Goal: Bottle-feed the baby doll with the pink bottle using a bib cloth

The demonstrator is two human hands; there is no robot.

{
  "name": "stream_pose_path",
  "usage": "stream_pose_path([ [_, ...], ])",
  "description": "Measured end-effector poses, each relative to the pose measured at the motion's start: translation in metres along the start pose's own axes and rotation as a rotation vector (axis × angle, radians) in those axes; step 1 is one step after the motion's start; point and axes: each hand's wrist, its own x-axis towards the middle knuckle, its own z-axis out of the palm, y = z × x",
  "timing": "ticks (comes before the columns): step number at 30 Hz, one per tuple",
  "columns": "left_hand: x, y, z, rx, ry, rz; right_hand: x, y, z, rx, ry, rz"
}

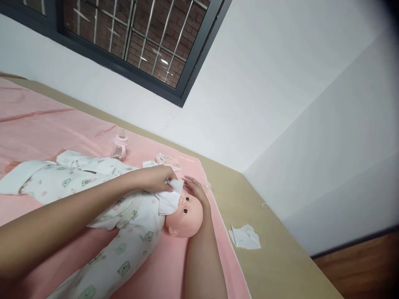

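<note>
A baby doll in white patterned clothes lies on its back on a pink cloth, its head toward the right. My left hand pinches a white tissue, which covers the doll's mouth and chin area. Beside the far side of the doll's head is my right hand, its fingers slightly curved and apart, with nothing visible in them. My right forearm passes along the top of the head.
A pink-capped baby bottle stands beyond the doll's body. A clear plastic packet lies past my left hand. To the right, a crumpled white tissue rests on the tan surface, below a white wall and a barred window.
</note>
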Motion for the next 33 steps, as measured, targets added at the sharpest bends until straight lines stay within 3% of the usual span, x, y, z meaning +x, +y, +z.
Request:
stream_pose_path([
  [7,-0.003,-0.008,-0.008,-0.041,-0.013,-0.008,0.002,0.0,-0.002,-0.011,0.0,0.008],
  [14,-0.01,-0.009,-0.019,-0.105,-0.113,0.116,0.0,0.0,-0.002,-0.008,0.009,0.01],
  [18,-0.012,0.0,-0.015,0.021,-0.169,0.064,0.0,-0.001,-0.001,-0.005,0.002,0.023],
  [22,-0.013,0.008,-0.009,0.114,-0.154,0.021,-0.002,-0.003,0.001,-0.018,0.005,0.013],
  [33,-0.014,0.012,-0.006,0.15,-0.133,-0.005,-0.012,-0.012,0.009,0.001,0.021,0.009],
])
